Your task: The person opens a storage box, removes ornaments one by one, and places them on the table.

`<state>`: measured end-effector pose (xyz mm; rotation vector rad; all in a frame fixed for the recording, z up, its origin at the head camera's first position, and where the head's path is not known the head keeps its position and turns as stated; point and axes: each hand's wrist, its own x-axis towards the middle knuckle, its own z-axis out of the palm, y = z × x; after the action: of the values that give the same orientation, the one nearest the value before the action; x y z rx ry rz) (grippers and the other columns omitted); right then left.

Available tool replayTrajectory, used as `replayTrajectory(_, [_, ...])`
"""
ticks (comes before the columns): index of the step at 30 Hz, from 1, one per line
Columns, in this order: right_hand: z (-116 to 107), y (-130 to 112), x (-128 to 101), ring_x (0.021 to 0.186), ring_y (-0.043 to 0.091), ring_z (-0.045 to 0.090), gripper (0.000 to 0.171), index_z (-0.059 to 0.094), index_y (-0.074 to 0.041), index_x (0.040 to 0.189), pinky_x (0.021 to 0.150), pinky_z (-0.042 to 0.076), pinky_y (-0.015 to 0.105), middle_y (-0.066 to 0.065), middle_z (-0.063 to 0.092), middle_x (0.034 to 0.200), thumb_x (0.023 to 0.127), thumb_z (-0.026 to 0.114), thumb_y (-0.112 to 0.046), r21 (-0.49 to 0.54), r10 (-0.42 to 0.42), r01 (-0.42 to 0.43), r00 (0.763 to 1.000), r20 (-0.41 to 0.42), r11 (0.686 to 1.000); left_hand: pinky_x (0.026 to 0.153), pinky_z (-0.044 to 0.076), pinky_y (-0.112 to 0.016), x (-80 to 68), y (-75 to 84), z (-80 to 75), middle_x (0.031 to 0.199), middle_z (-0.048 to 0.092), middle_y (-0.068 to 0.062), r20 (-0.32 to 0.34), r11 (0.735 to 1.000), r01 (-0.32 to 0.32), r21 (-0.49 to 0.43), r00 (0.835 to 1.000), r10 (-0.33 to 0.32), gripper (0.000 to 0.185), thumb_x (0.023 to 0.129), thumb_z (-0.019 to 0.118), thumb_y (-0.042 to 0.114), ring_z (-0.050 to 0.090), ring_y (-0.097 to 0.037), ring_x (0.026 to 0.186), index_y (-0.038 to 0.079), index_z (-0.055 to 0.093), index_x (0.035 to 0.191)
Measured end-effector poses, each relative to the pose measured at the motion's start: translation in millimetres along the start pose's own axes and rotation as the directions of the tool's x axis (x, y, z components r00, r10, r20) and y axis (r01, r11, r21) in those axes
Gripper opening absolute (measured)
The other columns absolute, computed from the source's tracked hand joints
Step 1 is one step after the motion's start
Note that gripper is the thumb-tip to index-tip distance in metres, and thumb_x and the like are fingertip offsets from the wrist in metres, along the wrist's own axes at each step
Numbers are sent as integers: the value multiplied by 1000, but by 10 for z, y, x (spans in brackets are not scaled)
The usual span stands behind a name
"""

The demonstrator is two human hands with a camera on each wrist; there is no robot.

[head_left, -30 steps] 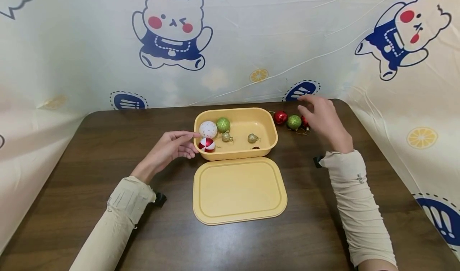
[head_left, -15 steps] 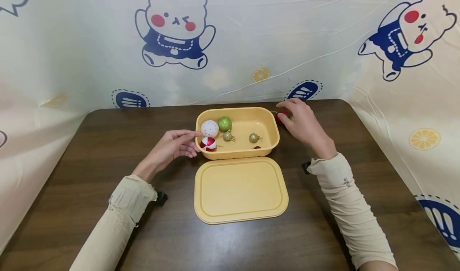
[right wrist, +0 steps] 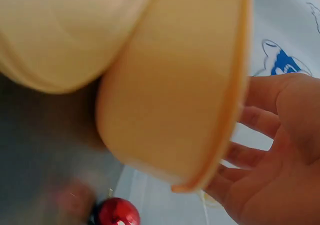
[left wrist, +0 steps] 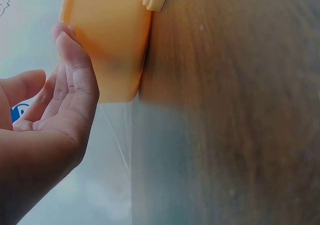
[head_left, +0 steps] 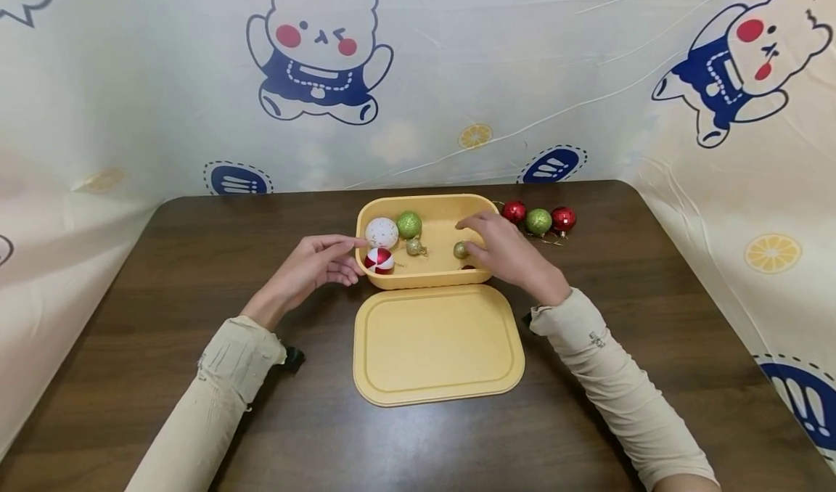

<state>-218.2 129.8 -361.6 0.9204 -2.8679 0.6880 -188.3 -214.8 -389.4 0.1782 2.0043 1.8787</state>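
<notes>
A yellow box stands open at the table's middle with its lid lying flat in front. Inside lie a white bauble, a green glitter bauble, a red-and-white bauble and two small gold ones. My left hand rests at the box's left wall, index fingertip on the rim; the left wrist view shows the left hand with straight fingers against the box. My right hand hovers over the box's right side, fingers relaxed, holding nothing. In the right wrist view its fingers are spread beside the box.
Two red baubles and a green one lie in a row on the brown table right of the box; one red bauble shows in the right wrist view. A cartoon-print cloth walls the back and sides.
My right hand has left the row of baubles on the right and moved leftward over the box. The three baubles remain on the table. My left hand has stayed put.
</notes>
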Motion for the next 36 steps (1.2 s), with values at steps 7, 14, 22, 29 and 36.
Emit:
replayTrajectory(7, [142,29,47,97,25,63,23,71,1,115,89,53,43,14,70,109,98,62,-12,36,-13,9,995,97,999,76,61,-34,5,13,-1,93,71,-17,3,1000,3,-5,1000,-3,45,105,52,27,69,-22,77,-5,54,138])
replayTrajectory(14, [103,74,38,87,18,64,17,77,-6,105,80,54,36,5,74,101,96,65,-14,54,31,-40,988,154,998,76,60,-33,4,33,31,93,71,-15,0,1000,14,-3,1000,-14,47,105,53,28,69,-22,77,-4,54,138])
replayTrajectory(22, [90,117,44,83,17,63,12,78,-8,98,77,53,36,3,75,96,88,72,-7,84,31,-46,984,173,995,77,60,-35,-5,18,77,91,71,-15,11,1000,17,-10,1000,-16,46,105,52,28,68,-22,77,-5,54,137])
replayTrajectory(29, [104,116,59,85,17,66,16,78,-5,99,79,55,36,5,75,94,85,71,-3,99,45,-61,986,161,993,76,61,-35,-9,0,80,91,71,-15,12,1000,10,-25,1000,-10,43,105,52,25,68,-21,77,-5,56,136])
replayTrajectory(36, [79,106,44,79,17,62,12,78,-5,98,74,53,36,2,72,85,88,71,-6,79,31,-42,990,140,996,76,61,-34,-4,15,84,92,71,-16,19,1000,3,-17,1000,-2,45,105,52,25,68,-22,78,-6,55,136])
